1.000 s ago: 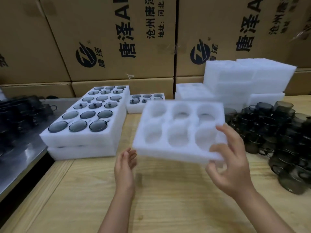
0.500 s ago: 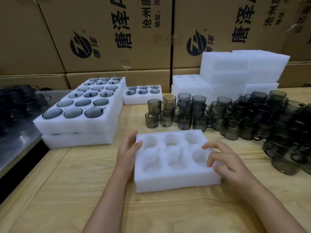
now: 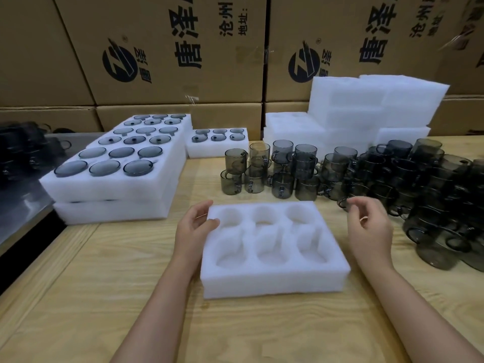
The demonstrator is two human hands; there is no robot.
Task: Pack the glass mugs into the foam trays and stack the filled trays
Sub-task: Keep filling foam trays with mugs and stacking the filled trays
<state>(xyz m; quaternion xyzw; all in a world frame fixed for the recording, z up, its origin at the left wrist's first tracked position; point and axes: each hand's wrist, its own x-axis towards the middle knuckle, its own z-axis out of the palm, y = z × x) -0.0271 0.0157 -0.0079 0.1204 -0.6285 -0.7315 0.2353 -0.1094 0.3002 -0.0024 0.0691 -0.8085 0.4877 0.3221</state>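
Note:
An empty white foam tray (image 3: 275, 280) with several round pockets lies flat on the wooden table in front of me. My left hand (image 3: 195, 227) rests against the tray's far left corner, thumb on its top edge. Off the tray's right side, my right hand (image 3: 368, 225) hovers with loosely curled fingers and holds nothing. Behind the tray stands a crowd of smoky grey glass mugs (image 3: 285, 171), some stacked two high, spreading to the right (image 3: 432, 195). Filled foam trays (image 3: 115, 184) are stacked at the left, and one more filled tray (image 3: 217, 150) sits behind them.
Empty foam trays (image 3: 366, 108) are piled at the back right. Printed cardboard boxes (image 3: 167, 48) form a wall behind the table. A metal surface (image 3: 23, 203) with more dark mugs lies to the left, past the table's edge.
The foam tray came down from mid-air onto the table. My right hand has let go of it and drawn off to the right; my left hand stays at its left corner.

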